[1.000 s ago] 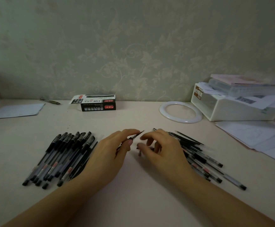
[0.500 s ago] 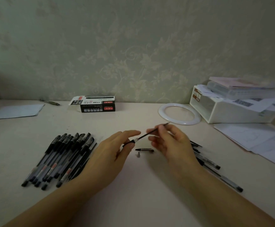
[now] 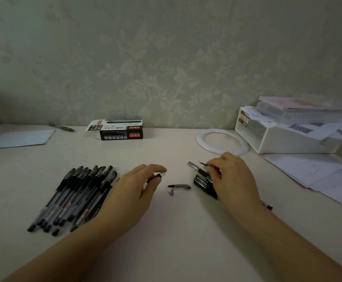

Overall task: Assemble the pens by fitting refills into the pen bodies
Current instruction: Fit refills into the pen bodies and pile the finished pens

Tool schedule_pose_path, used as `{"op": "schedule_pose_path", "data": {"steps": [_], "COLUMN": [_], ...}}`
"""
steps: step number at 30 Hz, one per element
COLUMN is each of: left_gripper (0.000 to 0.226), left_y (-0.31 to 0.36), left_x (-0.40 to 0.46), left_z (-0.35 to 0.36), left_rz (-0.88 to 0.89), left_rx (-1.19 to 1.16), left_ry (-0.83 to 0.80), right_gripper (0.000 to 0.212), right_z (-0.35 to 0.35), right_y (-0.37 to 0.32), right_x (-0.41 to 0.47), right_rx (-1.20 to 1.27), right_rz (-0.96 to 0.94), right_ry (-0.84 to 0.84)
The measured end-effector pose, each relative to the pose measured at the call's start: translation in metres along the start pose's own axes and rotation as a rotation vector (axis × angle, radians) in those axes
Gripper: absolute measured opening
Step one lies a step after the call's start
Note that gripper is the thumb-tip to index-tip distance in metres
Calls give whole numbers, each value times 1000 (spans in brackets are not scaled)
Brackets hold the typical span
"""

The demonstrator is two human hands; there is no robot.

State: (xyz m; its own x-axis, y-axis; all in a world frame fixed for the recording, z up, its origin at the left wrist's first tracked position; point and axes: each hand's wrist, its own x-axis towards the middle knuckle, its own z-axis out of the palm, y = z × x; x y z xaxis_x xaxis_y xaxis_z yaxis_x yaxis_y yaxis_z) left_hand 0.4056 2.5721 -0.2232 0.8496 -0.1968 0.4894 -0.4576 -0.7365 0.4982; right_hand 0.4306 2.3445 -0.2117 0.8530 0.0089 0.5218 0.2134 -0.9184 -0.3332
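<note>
Pinching a pen body (image 3: 156, 177) between thumb and forefinger, the left hand (image 3: 133, 192) hovers just above the pale table (image 3: 166, 241) near its middle, the clear open end of the barrel pointing right. Over on the right, the right hand (image 3: 230, 180) reaches into a loose heap of pens (image 3: 201, 181), its fingers curled around a thin refill (image 3: 202, 163) whose tip pokes out to the left. Between the two hands lie a black pen cap (image 3: 179, 186) and, just near of it, a small grey tip piece (image 3: 171, 192), both apart from either hand. Left of the left hand a neat bundle of capped black pens (image 3: 76, 197) lies side by side, slanting from near left to far right. Farther back sit a black pen box (image 3: 121, 132), a white ring (image 3: 222, 141), a white storage bin (image 3: 284, 137) topped with papers, a sheet of paper (image 3: 21, 138) at far left, and a lone pen (image 3: 62, 127) beside it.
</note>
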Motion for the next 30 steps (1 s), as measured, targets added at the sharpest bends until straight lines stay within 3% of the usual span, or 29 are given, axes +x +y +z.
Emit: {"op": "schedule_pose_path", "data": {"steps": [13,17,20,25,30], "left_gripper": [24,21,16,34,34], "left_y": [-1,3,1,-5,-9], "left_x": [0,2,4,2,-2], "left_z": [0,-8,-27,-54,-49], "left_rz": [12,-10,-141,-392,-404], "left_rx": [5,85,263,544,648], "left_ry": [-14,24,66,-105,-243], "right_gripper": [24,20,15,12,12], "right_z": [4,2,0,6,9], "right_y": [4,-1,-11,-31,-31], "right_x": [-2,-1,-4,-18,-19], "right_rx": [-116,-36,68,101,148], "right_rz": [39,-5,-153,-344,-358], "right_ry": [-111,-47,50,62,31]}}
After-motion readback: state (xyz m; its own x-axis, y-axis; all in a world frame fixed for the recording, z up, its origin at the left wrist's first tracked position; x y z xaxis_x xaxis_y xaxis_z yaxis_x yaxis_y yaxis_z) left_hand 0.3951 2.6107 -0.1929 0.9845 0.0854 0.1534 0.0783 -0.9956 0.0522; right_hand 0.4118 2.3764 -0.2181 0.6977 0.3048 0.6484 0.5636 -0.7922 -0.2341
